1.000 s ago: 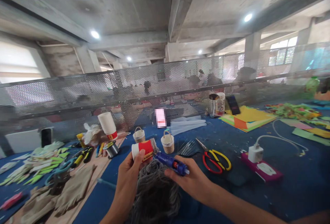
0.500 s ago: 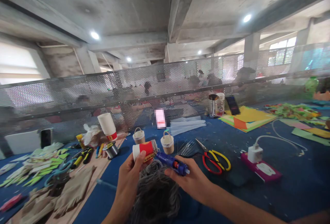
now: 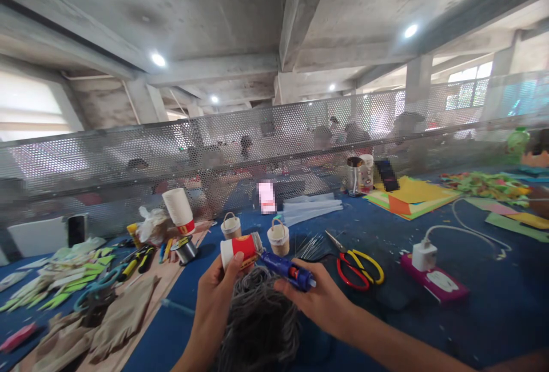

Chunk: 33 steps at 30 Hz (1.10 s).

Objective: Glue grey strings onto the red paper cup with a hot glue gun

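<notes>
My left hand [image 3: 219,285] is closed around a red and white paper cup [image 3: 242,246], tipped on its side with one end toward the right. Grey yarn appears to wrap that right end. In my right hand [image 3: 315,295] is a blue hot glue gun [image 3: 286,270], its nozzle close against the cup's right end; whether it touches I cannot tell. Below both hands lies a heap of grey yarn [image 3: 261,309]. Two small cups with handles, wrapped in a pale beige material, stand just beyond: one basket-like cup [image 3: 231,227] at left, another basket-like cup [image 3: 278,239] at right.
Red-and-yellow-handled scissors [image 3: 358,263] lie right of my hands, near thin wires [image 3: 312,246]. Farther right is a purple power strip [image 3: 435,278] with a white charger. Stacked paper cups [image 3: 178,211], a wire spool [image 3: 186,250] and gloves [image 3: 124,318] sit left. A perforated metal screen [image 3: 240,160] spans the back.
Almost nothing differs. The cup and the glue gun have shifted very slightly, with the nozzle still at the cup's right end.
</notes>
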Each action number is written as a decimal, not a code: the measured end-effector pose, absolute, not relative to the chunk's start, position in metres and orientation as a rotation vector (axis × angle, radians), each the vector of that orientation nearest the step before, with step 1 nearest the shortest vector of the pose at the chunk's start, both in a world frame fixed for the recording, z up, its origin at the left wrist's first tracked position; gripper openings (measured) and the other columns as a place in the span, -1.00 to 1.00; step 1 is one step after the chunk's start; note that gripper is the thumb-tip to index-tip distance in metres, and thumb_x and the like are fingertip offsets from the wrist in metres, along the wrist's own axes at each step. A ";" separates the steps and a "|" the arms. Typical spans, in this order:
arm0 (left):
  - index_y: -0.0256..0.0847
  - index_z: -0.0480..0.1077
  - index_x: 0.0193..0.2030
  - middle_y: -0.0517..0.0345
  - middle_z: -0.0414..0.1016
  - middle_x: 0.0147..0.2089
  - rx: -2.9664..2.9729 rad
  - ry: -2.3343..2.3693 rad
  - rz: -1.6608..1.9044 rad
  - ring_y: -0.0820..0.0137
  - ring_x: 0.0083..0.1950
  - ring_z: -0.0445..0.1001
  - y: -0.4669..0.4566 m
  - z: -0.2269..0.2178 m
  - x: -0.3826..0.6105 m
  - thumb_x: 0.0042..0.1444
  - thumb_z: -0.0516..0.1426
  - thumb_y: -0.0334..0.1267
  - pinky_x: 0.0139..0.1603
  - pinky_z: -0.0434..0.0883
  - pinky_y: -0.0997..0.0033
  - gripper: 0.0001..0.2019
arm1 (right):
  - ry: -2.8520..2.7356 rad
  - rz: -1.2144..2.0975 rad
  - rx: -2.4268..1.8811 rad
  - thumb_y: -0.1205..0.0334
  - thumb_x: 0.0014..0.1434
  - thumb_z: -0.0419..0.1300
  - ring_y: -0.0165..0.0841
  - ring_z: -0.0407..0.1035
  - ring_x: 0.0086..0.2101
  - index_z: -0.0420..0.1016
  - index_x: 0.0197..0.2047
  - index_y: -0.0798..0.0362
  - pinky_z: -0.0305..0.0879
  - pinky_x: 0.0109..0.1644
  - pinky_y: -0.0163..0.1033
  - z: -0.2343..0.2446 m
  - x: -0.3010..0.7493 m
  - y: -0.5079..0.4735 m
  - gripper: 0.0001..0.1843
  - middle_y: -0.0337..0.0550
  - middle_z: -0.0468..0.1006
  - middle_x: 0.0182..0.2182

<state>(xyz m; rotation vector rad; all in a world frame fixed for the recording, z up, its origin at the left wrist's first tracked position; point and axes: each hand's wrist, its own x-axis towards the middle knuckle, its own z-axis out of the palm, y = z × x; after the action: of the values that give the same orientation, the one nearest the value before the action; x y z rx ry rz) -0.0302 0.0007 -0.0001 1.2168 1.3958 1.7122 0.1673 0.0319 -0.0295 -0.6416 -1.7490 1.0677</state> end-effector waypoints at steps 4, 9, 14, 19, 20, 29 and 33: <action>-0.26 0.50 0.03 0.02 0.65 -0.07 1.267 1.429 1.682 0.16 -0.07 0.58 -0.002 0.002 -0.028 0.11 0.21 0.00 -0.01 0.46 0.28 -0.55 | -1.775 1.085 -0.662 0.00 0.19 0.22 -0.48 0.07 -0.48 0.40 -0.39 0.09 0.09 -0.46 -0.39 -0.026 0.168 0.030 -0.68 -0.33 0.24 -0.52; -0.25 0.47 0.07 0.03 0.64 -0.04 1.336 1.421 1.655 0.16 -0.03 0.56 -0.003 0.001 -0.029 0.15 0.17 0.00 0.02 0.44 0.27 -0.55 | -1.732 1.103 -0.693 -0.02 0.17 0.23 -0.49 0.11 -0.50 0.40 -0.38 0.09 0.12 -0.46 -0.40 -0.026 0.168 0.029 -0.67 -0.34 0.26 -0.54; -0.27 0.47 0.06 0.02 0.63 -0.05 1.397 1.516 1.631 0.14 -0.05 0.54 -0.003 0.000 -0.031 0.15 0.16 0.03 -0.03 0.44 0.27 -0.53 | -1.724 1.141 -0.719 -0.02 0.16 0.24 -0.49 0.15 -0.54 0.43 -0.35 0.09 0.14 -0.48 -0.40 -0.025 0.168 0.029 -0.69 -0.35 0.29 -0.56; -0.27 0.50 0.01 0.05 0.64 -0.08 1.448 1.559 1.648 0.16 -0.04 0.52 -0.005 0.002 -0.029 0.14 0.16 0.02 -0.07 0.43 0.34 -0.56 | -1.717 1.123 -0.716 -0.01 0.14 0.25 -0.47 0.20 -0.52 0.47 -0.35 0.09 0.19 -0.46 -0.39 -0.022 0.168 0.028 -0.70 -0.29 0.38 -0.50; -0.27 0.49 0.02 0.05 0.64 -0.08 1.451 1.565 1.647 0.16 -0.05 0.52 -0.005 0.002 -0.029 0.14 0.16 0.03 -0.07 0.43 0.34 -0.55 | -1.709 1.117 -0.725 -0.01 0.14 0.25 -0.46 0.21 -0.52 0.48 -0.34 0.09 0.20 -0.46 -0.38 -0.022 0.168 0.028 -0.70 -0.29 0.39 -0.49; -0.27 0.50 -0.04 0.09 0.65 -0.16 1.499 1.587 1.646 0.22 -0.13 0.52 -0.006 0.000 -0.030 0.15 0.16 0.01 -0.15 0.41 0.41 -0.60 | -1.650 1.124 -0.758 -0.04 0.10 0.27 -0.44 0.24 -0.52 0.51 -0.35 0.10 0.23 -0.45 -0.36 -0.027 0.167 0.030 -0.67 -0.26 0.45 -0.47; -0.28 0.50 -0.04 0.09 0.64 -0.16 1.523 1.580 1.658 0.21 -0.14 0.52 -0.005 0.000 -0.029 0.15 0.16 -0.01 -0.17 0.42 0.40 -0.61 | -1.623 1.119 -0.794 -0.04 0.08 0.29 -0.43 0.25 -0.52 0.54 -0.31 0.11 0.22 -0.46 -0.35 -0.028 0.166 0.030 -0.66 -0.25 0.45 -0.48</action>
<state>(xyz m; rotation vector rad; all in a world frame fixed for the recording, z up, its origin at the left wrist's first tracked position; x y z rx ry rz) -0.0288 -0.0054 -0.0003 1.5229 1.5803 1.6585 0.1663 0.0300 -0.0276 -0.7936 -1.6234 1.1191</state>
